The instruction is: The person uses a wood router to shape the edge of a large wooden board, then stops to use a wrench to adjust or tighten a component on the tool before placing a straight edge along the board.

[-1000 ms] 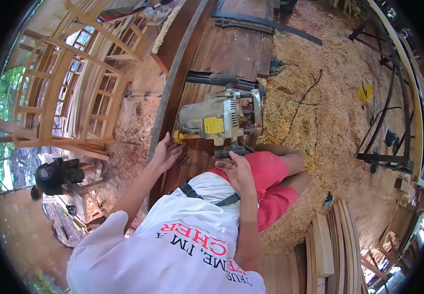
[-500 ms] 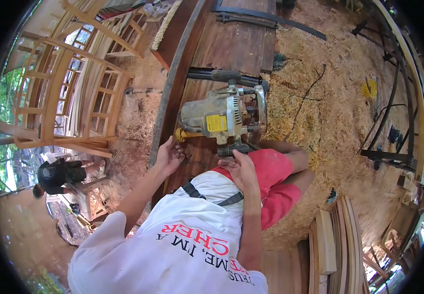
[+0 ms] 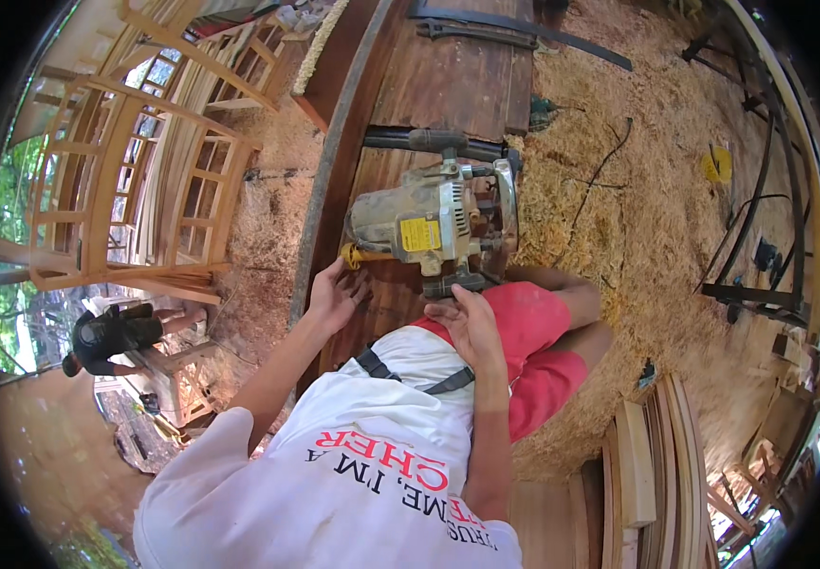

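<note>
Hands (image 3: 336,298) (image 3: 472,328) half-curl by a router's (image 3: 396,213) yellow knob (image 3: 353,255) and dark handle (image 3: 451,285) (any grip: cannot tell)

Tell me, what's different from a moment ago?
The left hand has uncurled its fingers slightly beside the router's yellow knob. Nothing was visibly picked up or let go. The router still lies on its side on the wooden board; the right hand stays, palm showing, by its near handle.
</note>
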Available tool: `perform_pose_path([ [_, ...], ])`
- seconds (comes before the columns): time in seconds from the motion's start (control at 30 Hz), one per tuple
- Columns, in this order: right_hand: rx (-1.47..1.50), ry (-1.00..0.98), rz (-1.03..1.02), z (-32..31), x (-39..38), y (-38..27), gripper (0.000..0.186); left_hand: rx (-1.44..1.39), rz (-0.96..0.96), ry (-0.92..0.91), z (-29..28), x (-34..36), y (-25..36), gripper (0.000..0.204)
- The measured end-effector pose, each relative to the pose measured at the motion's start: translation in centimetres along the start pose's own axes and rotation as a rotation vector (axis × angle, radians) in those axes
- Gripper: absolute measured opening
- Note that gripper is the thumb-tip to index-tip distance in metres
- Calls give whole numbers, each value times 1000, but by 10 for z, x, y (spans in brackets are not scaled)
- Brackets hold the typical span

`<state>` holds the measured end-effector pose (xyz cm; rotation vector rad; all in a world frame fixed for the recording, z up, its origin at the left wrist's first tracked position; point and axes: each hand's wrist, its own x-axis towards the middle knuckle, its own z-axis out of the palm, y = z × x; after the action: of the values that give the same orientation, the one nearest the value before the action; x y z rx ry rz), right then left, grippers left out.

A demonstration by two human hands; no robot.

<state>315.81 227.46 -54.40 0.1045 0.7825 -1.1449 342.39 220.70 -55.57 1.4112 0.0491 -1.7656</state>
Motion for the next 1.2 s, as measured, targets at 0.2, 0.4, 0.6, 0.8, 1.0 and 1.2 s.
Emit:
perform_pose_path([
  [0.2,10,14,11,1,1,0,17,-81,58,12,10,-2,4,31],
  [0.4,8,-18,35,-3,0,1,18,2,5,55,-27,12,-7,32],
  [0.6,-14,24,42,-4,3,1,18,-53,97,24,5,3,-2,33],
  [0.8,1,15,36,-1,-1,-1,18,-28,-98,-40,-41,23,6,37],
  [1.0,-21,7,39,-1,0,-2,19,59,12,-64,-19,24,4,36],
  [1.2,-9,16,36,3,0,-1,20,90,-49,-159,-48,46,7,42],
])
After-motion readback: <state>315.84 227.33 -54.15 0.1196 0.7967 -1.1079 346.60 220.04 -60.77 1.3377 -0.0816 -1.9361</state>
